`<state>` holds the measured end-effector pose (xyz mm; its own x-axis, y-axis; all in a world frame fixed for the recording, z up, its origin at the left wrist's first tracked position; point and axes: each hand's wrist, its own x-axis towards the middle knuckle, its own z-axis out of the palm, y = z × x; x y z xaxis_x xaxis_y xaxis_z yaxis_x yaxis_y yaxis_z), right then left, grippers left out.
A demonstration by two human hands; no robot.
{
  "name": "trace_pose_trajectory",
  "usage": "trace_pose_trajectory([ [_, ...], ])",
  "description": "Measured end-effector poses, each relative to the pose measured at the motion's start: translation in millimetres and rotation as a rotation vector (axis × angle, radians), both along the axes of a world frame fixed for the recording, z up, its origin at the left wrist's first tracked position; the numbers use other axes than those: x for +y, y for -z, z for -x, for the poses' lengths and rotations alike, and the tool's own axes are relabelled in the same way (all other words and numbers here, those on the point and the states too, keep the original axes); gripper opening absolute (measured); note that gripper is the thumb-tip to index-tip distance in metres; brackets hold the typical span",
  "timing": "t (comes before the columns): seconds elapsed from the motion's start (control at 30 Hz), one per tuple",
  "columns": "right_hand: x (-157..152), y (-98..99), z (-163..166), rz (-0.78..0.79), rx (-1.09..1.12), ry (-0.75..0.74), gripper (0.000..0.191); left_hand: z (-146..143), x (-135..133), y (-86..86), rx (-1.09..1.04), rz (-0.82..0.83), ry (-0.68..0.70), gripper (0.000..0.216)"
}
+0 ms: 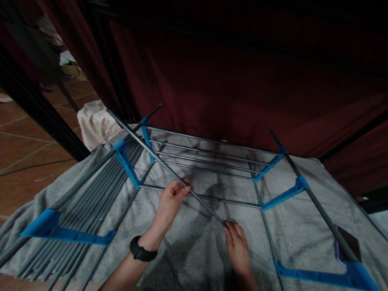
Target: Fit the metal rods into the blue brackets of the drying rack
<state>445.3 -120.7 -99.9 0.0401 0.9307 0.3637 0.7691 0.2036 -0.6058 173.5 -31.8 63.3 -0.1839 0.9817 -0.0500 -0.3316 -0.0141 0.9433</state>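
A long grey metal rod (159,160) slants across the middle, its far end up at the left and its near end low at the right. My left hand (172,197), with a black band on the wrist, pinches it near its middle. At the near end, my right hand (236,245) has its fingers closed round the tip. Below and beyond stands a part-built rack of grey tubes, with blue plastic brackets (127,165) on the left and matching blue brackets (286,194) on the right. Several thin crossbars (206,158) join the two sides at the back.
Several loose grey rods (88,204) lie side by side at the left, under the rack's left side. A grey blanket (185,252) covers the surface. A phone (349,243) lies by the right tube. Dark red curtains (201,88) and black posts (38,75) stand close behind.
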Motion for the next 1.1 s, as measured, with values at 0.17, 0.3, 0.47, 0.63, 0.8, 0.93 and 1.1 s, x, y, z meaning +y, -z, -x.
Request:
trace_pose_trajectory([
  [0.17,0,1.8,0,0.004,-0.015,-0.013,0.036,-1,-2,-0.8,-0.025,0.003,0.02,0.042],
  [0.3,1,2.4,1,-0.001,0.0,0.024,0.033,-2,-1,-0.6,-0.017,0.005,0.007,0.04],
  [0.47,0,-2.4,3,0.001,0.024,0.048,0.031,-3,1,0.9,-0.001,-0.009,-0.012,0.041],
  [0.63,0,-8.1,4,-0.01,0.006,0.018,0.033,-4,3,2.4,-0.009,-0.009,0.001,0.043],
  [0.8,-1,-6.6,2,-0.003,-0.014,-0.011,0.035,-4,2,3.4,-0.018,-0.008,0.021,0.046],
  [0.93,-1,-1.9,1,-0.008,-0.042,-0.01,0.036,-5,0,3.6,-0.003,-0.015,0.031,0.043],
  [1.1,0,1.5,2,-0.007,-0.059,0.014,0.036,-7,0,7.0,-0.002,-0.015,0.023,0.043],
])
